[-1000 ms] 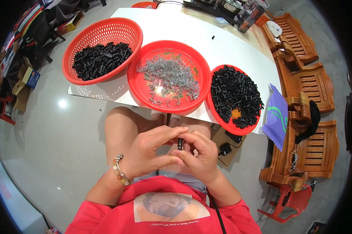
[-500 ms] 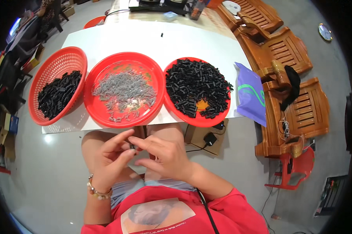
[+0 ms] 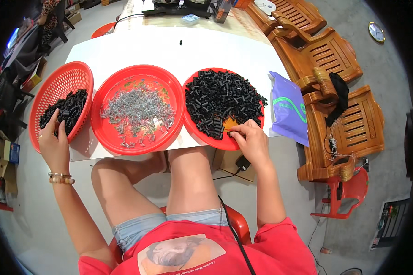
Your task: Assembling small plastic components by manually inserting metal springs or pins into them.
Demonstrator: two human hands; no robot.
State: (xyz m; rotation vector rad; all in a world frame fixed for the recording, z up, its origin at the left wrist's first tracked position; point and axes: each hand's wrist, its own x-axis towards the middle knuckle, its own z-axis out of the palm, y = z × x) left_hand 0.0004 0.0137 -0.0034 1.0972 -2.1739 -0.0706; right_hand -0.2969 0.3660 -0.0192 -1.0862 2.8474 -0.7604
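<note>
My left hand (image 3: 54, 142) reaches over the near rim of a red perforated basket (image 3: 55, 82) at the left, thumb and fingers apart. Beneath its fingertips lies a heap of black cylindrical pieces (image 3: 73, 107). At the right, my right hand (image 3: 253, 143) pinches a small black tube at the near edge of a red plate (image 3: 228, 145). Many loose short black tubes (image 3: 222, 94) cover that plate, with a bare yellow-patterned patch beside my fingertips. Between the two hands stands a red round tray (image 3: 138, 72) of small silvery springs (image 3: 140, 110).
All three containers stand on a white board (image 3: 119, 46). One black piece (image 3: 181, 42) lies alone farther back. A purple pouch (image 3: 289, 107) rests at the right edge, near wooden chairs (image 3: 348, 119). A black adapter (image 3: 243, 162) sits on a box below the board.
My hands were together above my lap around a small dark piece. They have parted, the left moving to the basket, the right to the plate of black tubes. The view has shifted slightly.
</note>
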